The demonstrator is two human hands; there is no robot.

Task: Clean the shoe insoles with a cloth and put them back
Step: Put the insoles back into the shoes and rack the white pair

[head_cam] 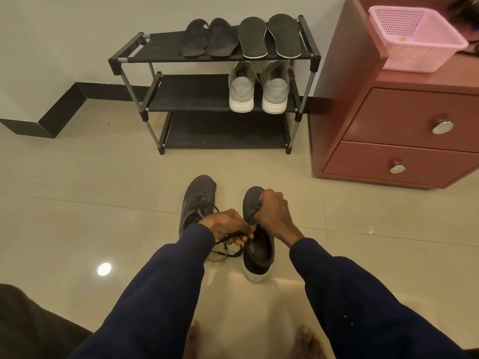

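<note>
At lower centre the left hand (pixel 228 226) pinches the laces (pixel 228 255) and the right hand (pixel 272 211) grips the dark shoe (pixel 259 252) with curled fingers, while the insoles (pixel 252 37), probably light and floppy, best pinched at an edge, lie on the rack (pixel 166 45) at upper centre.

We see open floor tiles (pixel 77 193) left of the dark sneakers (pixel 200 194) and ahead up to the shoe rack (pixel 207 59); on the right, the red drawer cabinet (pixel 375 112) walls off passage.
</note>
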